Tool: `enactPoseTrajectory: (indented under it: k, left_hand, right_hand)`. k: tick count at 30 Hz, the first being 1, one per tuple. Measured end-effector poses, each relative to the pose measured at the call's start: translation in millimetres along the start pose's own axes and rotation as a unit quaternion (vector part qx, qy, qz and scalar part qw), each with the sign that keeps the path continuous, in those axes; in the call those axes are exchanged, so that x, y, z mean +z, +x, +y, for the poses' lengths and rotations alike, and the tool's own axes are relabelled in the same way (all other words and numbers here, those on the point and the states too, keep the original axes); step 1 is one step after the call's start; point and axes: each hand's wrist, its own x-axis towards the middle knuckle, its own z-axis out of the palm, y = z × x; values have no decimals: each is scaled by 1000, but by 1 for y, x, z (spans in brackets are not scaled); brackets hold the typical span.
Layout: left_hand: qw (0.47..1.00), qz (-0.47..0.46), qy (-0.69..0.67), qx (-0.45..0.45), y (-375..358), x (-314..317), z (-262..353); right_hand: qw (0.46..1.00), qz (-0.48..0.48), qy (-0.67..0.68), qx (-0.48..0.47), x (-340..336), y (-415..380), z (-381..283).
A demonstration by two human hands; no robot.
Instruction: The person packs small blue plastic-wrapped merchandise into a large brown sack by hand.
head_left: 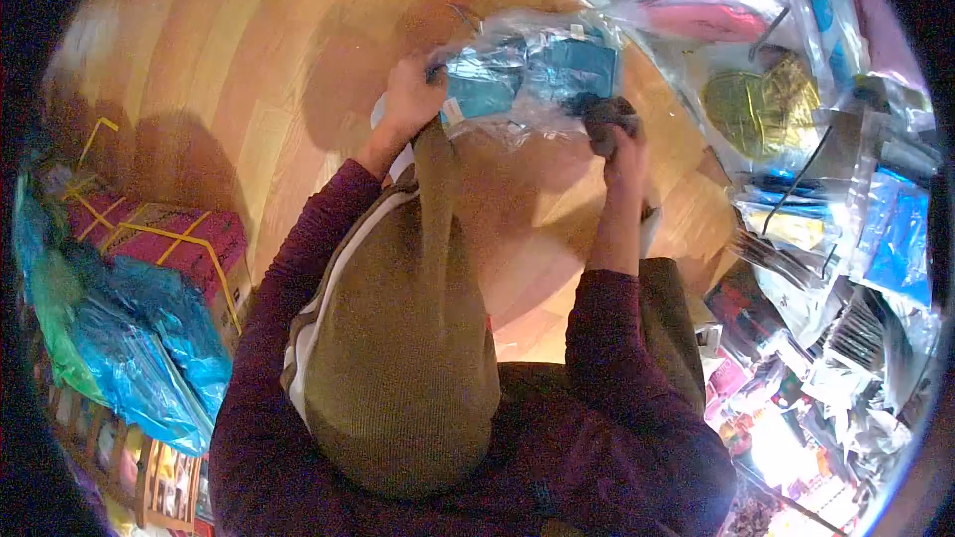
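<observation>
A clear plastic bag (527, 129) with folded teal packets (572, 70) inside lies in front of me over the wooden floor. At its left end is my left hand (413, 94), fingers closed on the edge of the bag. A small dark bit shows by those fingertips. My right hand (625, 144) is at the bag's lower right corner, its fingers curled round a dark, soft-looking bunched thing (597, 117). That dark thing overlaps the bag's corner in this view, and its kind is hard to make out.
My bent knee (398, 338) rises close below the left hand. Plastic-wrapped packets, among them a yellow one (761, 104) and a blue one (900, 234), pile up along the right. On the left stand a pink box with yellow straps (189, 244) and a blue plastic bag (139, 348).
</observation>
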Motion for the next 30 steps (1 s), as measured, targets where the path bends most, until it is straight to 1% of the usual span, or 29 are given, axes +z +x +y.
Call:
enactPoseTrajectory:
  k: [1, 2, 3, 4, 5, 8, 9, 10, 11, 12, 13, 14, 16, 17, 18, 19, 20, 21, 22, 23, 24, 25, 26, 27, 28, 29, 30]
  left_hand:
    - [999, 27, -14, 39, 0, -3, 9]
    - [999, 26, -15, 40, 0, -6, 18]
    - [1000, 15, 3, 10, 0, -9, 26]
    - [1000, 4, 22, -20, 0, -11, 32]
    - [1000, 3, 22, -20, 1, -12, 35]
    - [1000, 12, 3, 0, 3, -12, 52]
    - [998, 34, -6, 61, 4, -15, 71]
    - [991, 55, -15, 122, 3, -18, 81]
    - [991, 53, -14, 121, 3, -18, 79]
    - [988, -23, 8, 150, 6, -19, 74]
    - [979, -100, 31, 177, 7, -21, 71]
    - [979, -102, 33, 176, 5, -19, 70]
    - [993, -33, -79, 83, 4, -11, 72]
    - [993, -34, -81, 84, 4, -11, 73]
    - [991, -49, -127, 9, 3, -11, 73]
    - [981, -63, -170, -65, 4, -12, 75]
    - [982, -61, -170, -63, 5, -13, 77]
    - [992, -73, -96, -33, 4, -16, 80]
    - [996, -84, -21, -4, 4, -19, 80]
    - [996, -74, 37, -18, 6, -17, 66]
    - [996, -73, 41, -19, 9, -15, 57]
    - [998, -47, -17, -36, 9, -12, 49]
    - [995, -25, -77, -54, 5, -8, 42]
    - [995, -31, -78, -58, 0, -5, 41]
    - [992, -20, -114, -51, 1, -3, 42]
    - [988, -7, -151, -43, 4, -2, 44]
    - [982, 5, -186, -36, 5, -1, 46]
  right_hand:
    - [997, -6, -79, -25, 16, -12, -9]
    - [997, -5, -79, -26, 21, -15, -8]
    - [977, 23, -198, -75, 25, -17, -7]
    - [941, 51, -313, -120, 29, -19, -7]
    - [941, 52, -313, -120, 32, -22, -6]
    - [855, 131, -442, -238, 41, -36, -13]
    - [855, 132, -442, -237, 44, -42, -17]
    - [894, 91, -376, -227, 47, -49, -21]
    - [926, 50, -307, -215, 51, -58, -26]
    - [926, 50, -306, -214, 58, -67, -31]
    - [926, 3, -318, -202, 66, -79, -35]
    - [924, -44, -329, -189, 76, -89, -37]
    - [859, -166, -379, -301, 101, -103, -33]
    - [856, -198, -360, -314, 117, -111, -32]
    - [851, -231, -341, -327, 131, -117, -29]
    - [850, -231, -342, -329, 139, -116, -21]
    - [848, -258, -330, -325, 146, -112, -9]
    - [846, -287, -316, -320, 153, -111, -8]
    - [847, -289, -312, -321, 153, -110, -10]
    - [862, -243, -314, -317, 152, -108, -14]
    - [875, -195, -316, -311, 151, -106, -18]
    - [859, -119, -342, -362, 152, -99, -19]
    - [861, -116, -344, -355, 154, -96, -21]
    - [858, -79, -336, -380, 160, -94, -33]
    - [850, -43, -325, -411, 165, -86, -41]
    - [796, -57, -402, -449, 167, -79, -21]
    - [794, -55, -403, -451, 169, -73, -6]
